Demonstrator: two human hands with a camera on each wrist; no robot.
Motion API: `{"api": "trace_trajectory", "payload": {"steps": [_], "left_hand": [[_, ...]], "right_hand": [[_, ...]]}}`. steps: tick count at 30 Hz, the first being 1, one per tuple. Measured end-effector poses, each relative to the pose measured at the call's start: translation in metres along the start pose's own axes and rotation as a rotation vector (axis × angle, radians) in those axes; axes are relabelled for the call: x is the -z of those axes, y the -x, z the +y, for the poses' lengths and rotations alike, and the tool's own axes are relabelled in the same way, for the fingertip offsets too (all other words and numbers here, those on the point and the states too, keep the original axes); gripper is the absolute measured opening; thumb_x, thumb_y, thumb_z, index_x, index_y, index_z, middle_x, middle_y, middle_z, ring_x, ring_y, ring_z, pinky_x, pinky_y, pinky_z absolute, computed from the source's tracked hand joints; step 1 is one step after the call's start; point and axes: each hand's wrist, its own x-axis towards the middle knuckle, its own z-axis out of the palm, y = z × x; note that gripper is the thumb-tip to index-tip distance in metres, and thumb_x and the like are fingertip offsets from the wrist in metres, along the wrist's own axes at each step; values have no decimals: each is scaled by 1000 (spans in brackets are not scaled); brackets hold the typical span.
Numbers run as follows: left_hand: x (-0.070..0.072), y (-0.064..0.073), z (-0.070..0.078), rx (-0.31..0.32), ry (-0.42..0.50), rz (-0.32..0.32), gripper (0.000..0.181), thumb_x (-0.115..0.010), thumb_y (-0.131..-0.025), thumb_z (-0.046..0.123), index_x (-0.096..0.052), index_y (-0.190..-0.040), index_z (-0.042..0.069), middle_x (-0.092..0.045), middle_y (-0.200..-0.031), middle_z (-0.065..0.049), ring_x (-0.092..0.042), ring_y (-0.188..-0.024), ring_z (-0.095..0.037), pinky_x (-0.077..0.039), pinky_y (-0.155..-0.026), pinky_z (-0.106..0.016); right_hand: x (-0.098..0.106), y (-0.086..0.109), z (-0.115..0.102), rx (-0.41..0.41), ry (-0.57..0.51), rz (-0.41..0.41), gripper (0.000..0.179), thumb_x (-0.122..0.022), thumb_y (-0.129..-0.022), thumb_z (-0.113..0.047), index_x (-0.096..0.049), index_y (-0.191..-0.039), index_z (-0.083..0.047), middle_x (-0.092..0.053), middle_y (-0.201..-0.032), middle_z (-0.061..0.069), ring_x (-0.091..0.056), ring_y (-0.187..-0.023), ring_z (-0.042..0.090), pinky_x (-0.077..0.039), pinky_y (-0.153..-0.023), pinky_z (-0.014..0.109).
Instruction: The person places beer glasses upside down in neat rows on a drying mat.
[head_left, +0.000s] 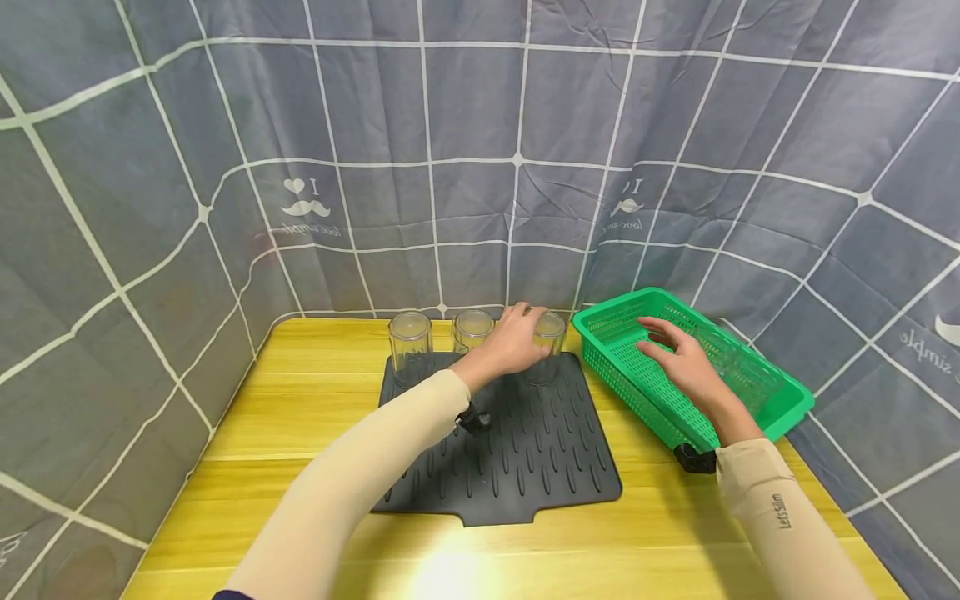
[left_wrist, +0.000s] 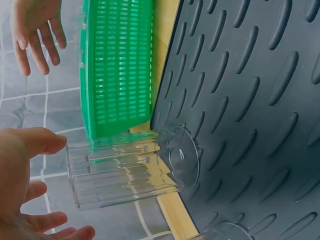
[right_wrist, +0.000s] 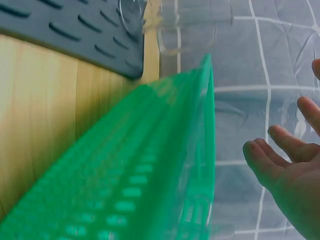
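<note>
My left hand [head_left: 512, 343] reaches over the black ridged mat [head_left: 517, 450] to the rightmost clear glass [head_left: 552, 333]. In the left wrist view, its thumb tip is right at the upper rim of that glass [left_wrist: 125, 170], and the other fingers are spread apart from the wall. Two more glasses stand at the mat's back edge, one on the left [head_left: 411, 346] and a middle one [head_left: 471, 325] partly behind the left forearm. Above the green basket [head_left: 626, 392] hovers my right hand [head_left: 688, 371], fingers loosely bent and holding nothing.
Clear glassware [head_left: 746, 379] lies in the right part of the basket, partly hidden by the right hand and wrist. The basket stands right of the mat on the wooden table [head_left: 300, 433]. A grey checked curtain [head_left: 480, 200] surrounds the back and sides.
</note>
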Motion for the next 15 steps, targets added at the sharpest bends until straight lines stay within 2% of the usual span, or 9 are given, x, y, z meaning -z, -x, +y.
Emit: {"api": "trace_trajectory", "payload": {"steps": [7,15], "left_hand": [[5,13,-2,4,14,13,68,-66,-96,34,-37,-157,21,-34,-158,-13,-31,-148,-33,-41,-111,-52],[9,29,-5,-34,43,25,68,-65,-97,34,-37,-157,18,-33,-159,-12,-31,-148,-33,-42,-110,-53]], "right_hand": [[17,0,8,-19,84,7,65,-54,-104,-39,-30,-159,-14,-29,-162,22,-25,-147,48,-33,-109,68],[37,3,17,-38,173,36,66,-52,-105,-40,-30,-159,-10,-29,-160,26,-27,-144,52,-33,-105,70]]}}
